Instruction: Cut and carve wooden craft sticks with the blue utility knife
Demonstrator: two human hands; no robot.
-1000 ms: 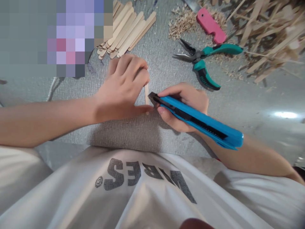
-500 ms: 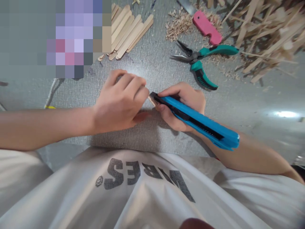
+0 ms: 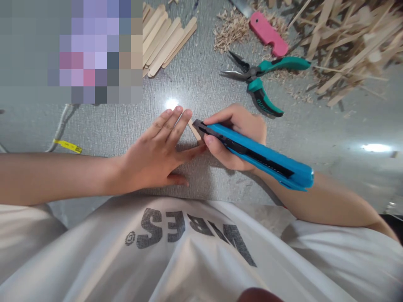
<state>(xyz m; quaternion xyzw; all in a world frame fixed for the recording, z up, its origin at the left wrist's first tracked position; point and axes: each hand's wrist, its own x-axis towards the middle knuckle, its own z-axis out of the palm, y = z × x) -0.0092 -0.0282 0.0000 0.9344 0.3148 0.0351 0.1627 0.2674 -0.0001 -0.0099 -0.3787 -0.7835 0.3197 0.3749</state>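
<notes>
My left hand [image 3: 160, 151] lies flat on the grey mat [image 3: 201, 88], fingers stretched out and pressed on a short wooden stick [image 3: 194, 129] whose end shows past the fingertips. My right hand [image 3: 239, 134] is closed round a blue utility knife [image 3: 258, 153]. The knife's black tip rests against the stick, right beside my left fingertips.
A stack of flat wooden sticks [image 3: 163, 35] lies at the back. Teal-handled pliers [image 3: 264, 79] and a pink-handled tool [image 3: 267, 33] lie at the back right, with shavings [image 3: 229, 29] and a heap of wood offcuts [image 3: 346, 37]. A cable with a yellow tag [image 3: 67, 146] is at the left.
My left hand has gone from curled fingers pinching the stick to lying flat and spread on it. The stick has tilted. The knife hand has barely moved.
</notes>
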